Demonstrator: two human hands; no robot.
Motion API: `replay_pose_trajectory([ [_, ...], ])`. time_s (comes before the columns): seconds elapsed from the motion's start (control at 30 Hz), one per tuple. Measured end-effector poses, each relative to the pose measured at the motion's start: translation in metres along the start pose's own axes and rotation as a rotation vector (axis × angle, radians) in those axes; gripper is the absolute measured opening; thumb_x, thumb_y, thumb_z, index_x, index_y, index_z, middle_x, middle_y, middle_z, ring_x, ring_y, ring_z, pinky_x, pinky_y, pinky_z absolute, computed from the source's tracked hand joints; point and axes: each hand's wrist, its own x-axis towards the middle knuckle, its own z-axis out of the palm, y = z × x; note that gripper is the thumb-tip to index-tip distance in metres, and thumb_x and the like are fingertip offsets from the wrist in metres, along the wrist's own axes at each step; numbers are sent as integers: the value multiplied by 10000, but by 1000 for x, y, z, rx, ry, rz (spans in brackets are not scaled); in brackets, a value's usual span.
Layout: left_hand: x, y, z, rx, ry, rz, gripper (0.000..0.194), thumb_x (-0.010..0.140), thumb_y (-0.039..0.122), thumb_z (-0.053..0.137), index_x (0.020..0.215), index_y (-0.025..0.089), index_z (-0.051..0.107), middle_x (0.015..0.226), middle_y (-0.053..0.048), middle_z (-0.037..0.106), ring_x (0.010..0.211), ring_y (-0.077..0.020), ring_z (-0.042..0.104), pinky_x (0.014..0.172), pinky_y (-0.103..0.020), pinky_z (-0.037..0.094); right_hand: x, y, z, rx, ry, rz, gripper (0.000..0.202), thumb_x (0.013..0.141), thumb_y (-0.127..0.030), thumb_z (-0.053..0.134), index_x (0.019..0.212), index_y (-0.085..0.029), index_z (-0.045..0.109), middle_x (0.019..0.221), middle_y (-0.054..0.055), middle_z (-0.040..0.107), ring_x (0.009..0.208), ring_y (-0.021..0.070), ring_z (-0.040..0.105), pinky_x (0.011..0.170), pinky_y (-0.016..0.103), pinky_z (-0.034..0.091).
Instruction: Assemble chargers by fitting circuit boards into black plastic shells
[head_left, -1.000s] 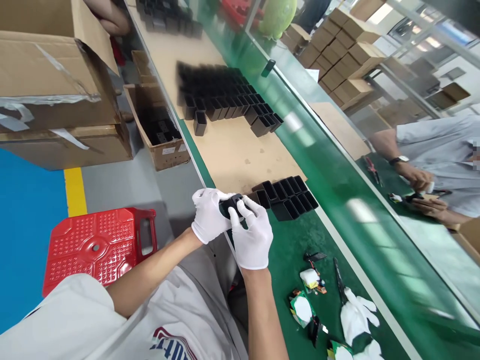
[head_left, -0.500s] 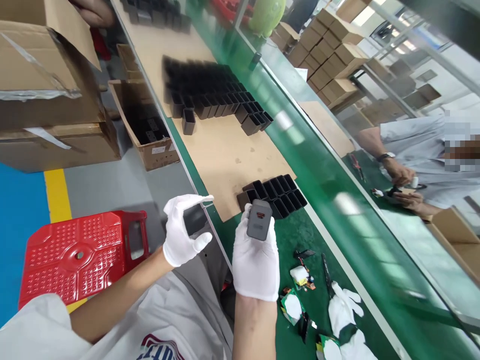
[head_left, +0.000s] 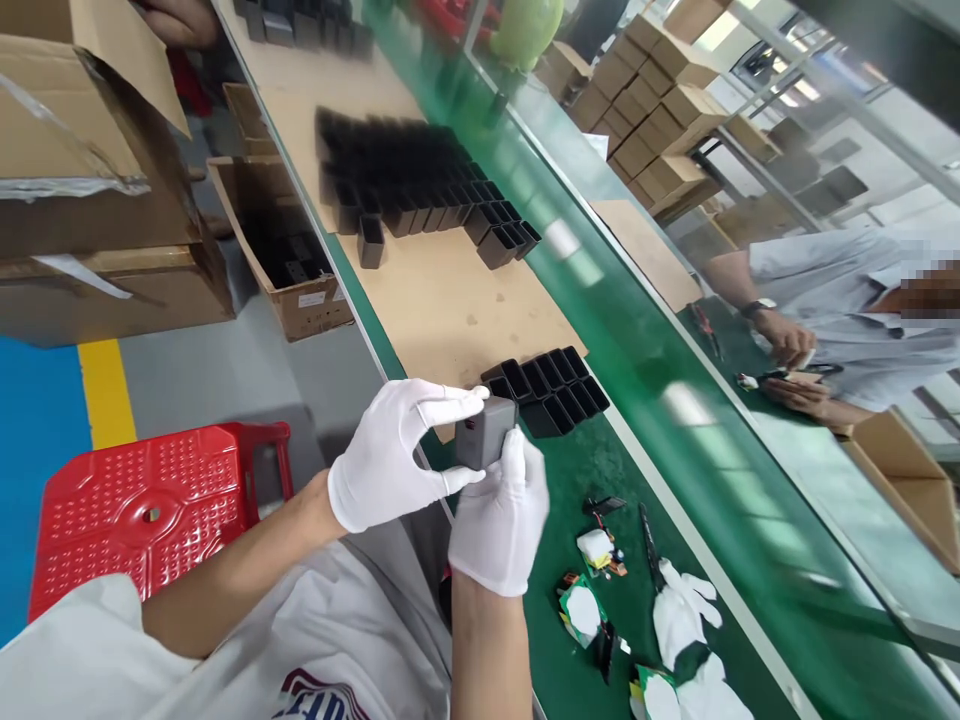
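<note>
A dark grey plastic case (head_left: 487,437) is held between my two gloved hands, above the near edge of the bench. My left hand (head_left: 405,450) grips its top and bottom ends between thumb and fingers. My right hand (head_left: 501,515) holds it from below and the right, thumb against its side. Just beyond stands a small group of open black cases (head_left: 559,390). A larger block of black cases (head_left: 420,180) stands farther up on the brown cardboard sheet (head_left: 465,300).
Circuit boards with white parts (head_left: 583,610) and white gloves (head_left: 682,615) lie on the green bench at right. A red stool (head_left: 150,510) and cartons (head_left: 311,305) are at left. Across the green belt (head_left: 675,400) a person (head_left: 832,290) handles small parts.
My left hand has moved right and closed on the case, which my right hand held alone before. The case has turned and shifted left, and my right hand has rotated with it.
</note>
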Motion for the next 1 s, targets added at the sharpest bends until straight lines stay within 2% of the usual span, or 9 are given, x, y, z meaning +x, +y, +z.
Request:
replay_pose_trajectory([
  [0.07,-3,-15,-3,17,8,-32,621,864,453,912,1380,273,617,1271,-92,795,1141,-298,763,994,-488,583,8,-1,-3,-117,163,-224,257,977,-421,807,1074,-183,798,1078,103,837,1037,263,823,904,424,712],
  [0.13,-7,-30,-5,-47,48,-103,565,937,565,815,1369,261,616,1242,-94,803,1142,-298,752,1011,-495,564,20,-4,-4,-319,242,-581,163,943,-275,850,1078,-192,809,1101,105,846,1058,270,828,895,415,709],
  [0.2,-12,-42,-7,-130,124,-187,450,1024,569,702,1341,261,621,1213,-82,810,1142,-279,753,1034,-485,551,31,-4,-1,-549,240,-914,187,949,-163,825,1130,-206,802,1142,111,852,1061,261,839,866,379,711],
  [0.27,-16,-50,-8,-157,195,-253,352,1068,506,649,1317,258,630,1193,-74,812,1138,-267,754,1058,-480,541,36,5,6,-709,179,-1041,224,966,-126,798,1172,-212,784,1199,120,845,1060,233,844,873,325,705],
  [0.37,-22,-54,-6,-22,146,-255,328,1001,330,719,1310,257,639,1250,-76,802,1179,-279,737,1077,-489,522,31,32,16,-820,54,-1032,141,1016,-157,739,1146,-200,774,1171,128,845,994,204,852,845,275,703],
  [0.5,-28,-54,10,197,-52,-111,566,845,193,774,1380,251,597,1312,-80,789,1207,-293,748,1126,-509,494,18,61,14,-803,-19,-935,181,1020,-201,743,1196,-231,771,1246,129,834,1031,229,850,853,332,723],
  [0.7,-30,-56,42,214,61,-112,487,956,216,714,1418,265,565,1231,-75,821,1100,-255,793,1050,-480,590,20,58,5,-740,-78,-871,220,1020,-203,745,1232,-248,782,1219,108,848,1058,253,851,878,370,727],
  [0.87,-18,-53,46,156,105,-86,405,947,196,717,1337,256,624,1214,-64,829,1094,-227,799,963,-396,656,24,44,5,-748,-39,-903,218,986,-190,795,1188,-273,797,1190,80,853,1006,232,856,847,345,717],
  [1.0,-10,-55,46,178,105,-137,445,913,200,727,1345,253,634,1203,-60,825,1070,-236,796,964,-401,665,33,51,2,-757,-101,-845,194,1018,-231,754,1201,-274,805,1224,92,844,1067,253,843,888,370,712],
])
